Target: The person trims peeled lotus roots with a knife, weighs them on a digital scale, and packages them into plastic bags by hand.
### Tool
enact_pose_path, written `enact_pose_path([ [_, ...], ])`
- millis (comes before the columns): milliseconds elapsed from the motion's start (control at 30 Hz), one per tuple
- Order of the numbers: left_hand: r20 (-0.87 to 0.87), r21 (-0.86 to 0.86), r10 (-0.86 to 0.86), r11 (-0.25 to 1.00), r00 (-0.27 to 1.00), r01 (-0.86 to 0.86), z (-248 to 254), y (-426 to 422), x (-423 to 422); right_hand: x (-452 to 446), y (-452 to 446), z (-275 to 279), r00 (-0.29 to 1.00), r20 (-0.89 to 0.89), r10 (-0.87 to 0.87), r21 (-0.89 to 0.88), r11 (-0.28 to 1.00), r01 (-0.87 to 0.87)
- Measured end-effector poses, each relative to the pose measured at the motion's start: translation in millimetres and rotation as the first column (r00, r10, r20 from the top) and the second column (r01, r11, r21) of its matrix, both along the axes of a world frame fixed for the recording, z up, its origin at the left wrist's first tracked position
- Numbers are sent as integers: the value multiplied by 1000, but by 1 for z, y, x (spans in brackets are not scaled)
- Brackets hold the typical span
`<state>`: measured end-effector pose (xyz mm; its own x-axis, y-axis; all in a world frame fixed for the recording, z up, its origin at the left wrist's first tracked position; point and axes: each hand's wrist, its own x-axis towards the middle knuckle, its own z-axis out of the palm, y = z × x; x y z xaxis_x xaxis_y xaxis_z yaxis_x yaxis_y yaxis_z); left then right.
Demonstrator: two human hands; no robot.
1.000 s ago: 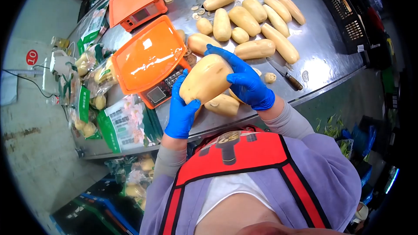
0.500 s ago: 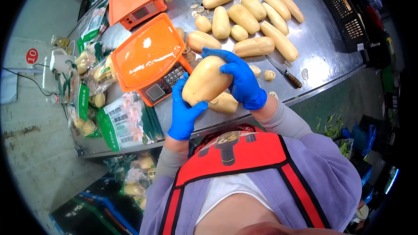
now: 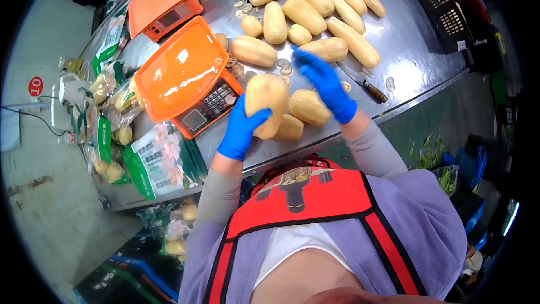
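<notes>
My left hand (image 3: 238, 132), in a blue glove, grips a thick pale lotus root (image 3: 265, 100) at the table's near edge. My right hand (image 3: 327, 85), gloved the same way, is apart from it, its fingers stretched out and slightly blurred beside another lotus root (image 3: 326, 49). Below that hand lies a short lotus root (image 3: 309, 107), and a further piece (image 3: 290, 128) is partly covered by the held one. A knife with a wooden handle (image 3: 374, 92) rests to the right of my right hand.
Several lotus roots (image 3: 304, 16) and cut slices are spread over the metal table (image 3: 408, 34). Two orange scales, one near (image 3: 183, 67) and one far (image 3: 163, 3), stand at the left. Printed bags (image 3: 163, 160) lie by the near scale; a black crate (image 3: 439, 8) is at far right.
My right hand has let go of the held lotus root and moved off to the right. My left hand keeps it, now tilted more upright. A short lotus root shows beneath my right hand.
</notes>
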<state>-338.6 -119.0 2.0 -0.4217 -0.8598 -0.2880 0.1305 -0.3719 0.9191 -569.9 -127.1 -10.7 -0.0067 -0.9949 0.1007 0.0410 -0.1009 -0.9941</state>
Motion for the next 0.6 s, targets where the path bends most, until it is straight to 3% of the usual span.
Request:
enact_pose_path([
  [33, -120, 80, 81, 994, 989, -72, -8, -1, 1, -26, 1, -4, 988, -53, -142, 4, 990, 142],
  [67, -121, 83, 71, 995, 990, -62, -11, -3, 2, -59, 7, -29, 960, -71, -270, -34, 963, 268],
  [100, -261, 237, 178, 965, 949, -116, -13, -5, 5, -93, 17, -49, 866, -278, -416, -32, 905, 425],
  [133, -369, 391, 302, 908, 879, -148, -15, -6, 9, -125, 35, -59, 772, -455, -444, -107, 888, 447],
  [167, -402, 421, 322, 896, 857, -139, -19, -7, 12, -155, 50, -82, 672, -583, -456, -204, 883, 422],
  [200, -391, 419, 324, 896, 861, -147, -16, -8, 14, -176, 63, -97, 450, -828, -335, -107, 881, 460],
  [233, -444, 474, 342, 874, 828, -107, -12, -9, 12, -182, 66, -94, 468, -874, -128, 140, 857, 496],
  [267, -495, 526, 360, 849, 791, -58, -10, -10, 9, -194, 79, -114, 451, -884, -121, 91, 903, 420],
  [333, -487, 531, 368, 845, 792, -66, -10, -10, 4, -185, 89, -111, 265, -929, -257, -165, 931, 326],
  [433, -482, 509, 349, 858, 804, -68, -1, -9, -4, -192, 96, -115, 295, -940, -173, -81, 950, 301],
  [467, -421, 427, 316, 896, 850, -122, 2, -9, -6, -193, 98, -115, 293, -940, -175, -83, 950, 302],
  [533, -351, 340, 293, 925, 890, -170, 13, -7, -10, -185, 107, -103, 671, -711, -212, -32, 962, 270],
  [567, -272, 245, 263, 949, 926, -197, 24, -7, -13, -178, 111, -91, 671, -711, -211, -32, 963, 269],
  [600, -187, 147, 239, 966, 953, -213, 33, -6, -14, -160, 114, -64, 851, -509, -131, 184, 949, 256],
])
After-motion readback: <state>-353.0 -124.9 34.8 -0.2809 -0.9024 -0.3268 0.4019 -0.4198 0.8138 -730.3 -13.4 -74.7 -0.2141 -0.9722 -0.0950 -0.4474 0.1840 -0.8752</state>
